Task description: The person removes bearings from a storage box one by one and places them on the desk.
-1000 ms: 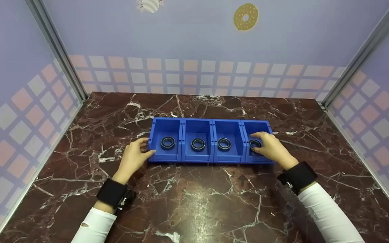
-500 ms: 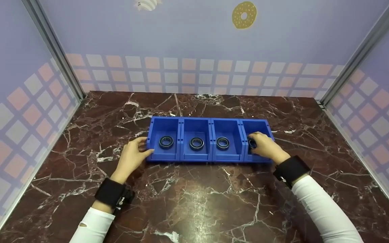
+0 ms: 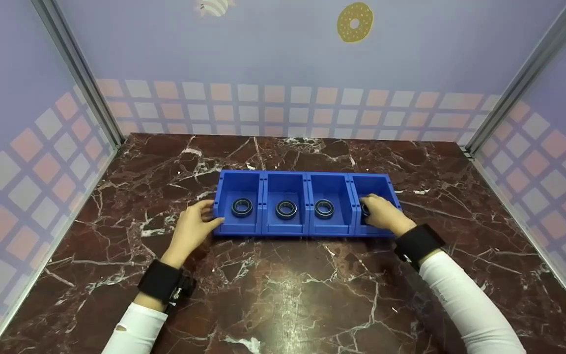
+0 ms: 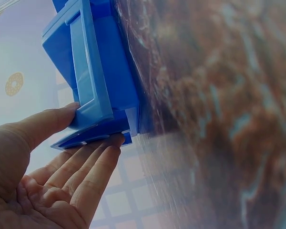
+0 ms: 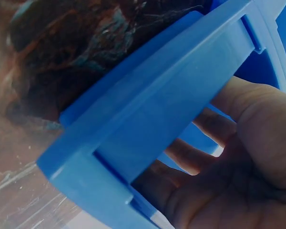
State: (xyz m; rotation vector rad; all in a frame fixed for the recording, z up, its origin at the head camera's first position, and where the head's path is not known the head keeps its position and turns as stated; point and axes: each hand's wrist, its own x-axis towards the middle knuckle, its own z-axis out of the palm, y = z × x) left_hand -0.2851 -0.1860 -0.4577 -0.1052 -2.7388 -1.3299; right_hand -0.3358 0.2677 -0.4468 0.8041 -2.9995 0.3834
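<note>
Several blue storage bins (image 3: 236,229) stand joined side by side in a row on the table. A dark ring-shaped bearing (image 3: 242,207) lies flat in the leftmost one, and similar bearings lie in the two middle bins. My left hand (image 3: 193,228) holds the row's left end, thumb at the front corner and fingers along the outer side wall, as the left wrist view also shows. Inside the rightmost bin, my right hand (image 3: 384,213) pinches another bearing (image 3: 365,210), mostly covered by the fingers. In the right wrist view the bin's front lip (image 5: 171,100) hides the fingertips and that bearing.
The brown marbled tabletop (image 3: 283,290) extends around the bins. A patterned back wall (image 3: 283,59) and side walls with metal corner posts (image 3: 79,73) enclose it. Black camera straps (image 3: 161,281) sit on both wrists.
My right hand has moved a little left and deeper into the rightmost bin, its fingers closing on the bearing there. My left hand stays at the row's left end.
</note>
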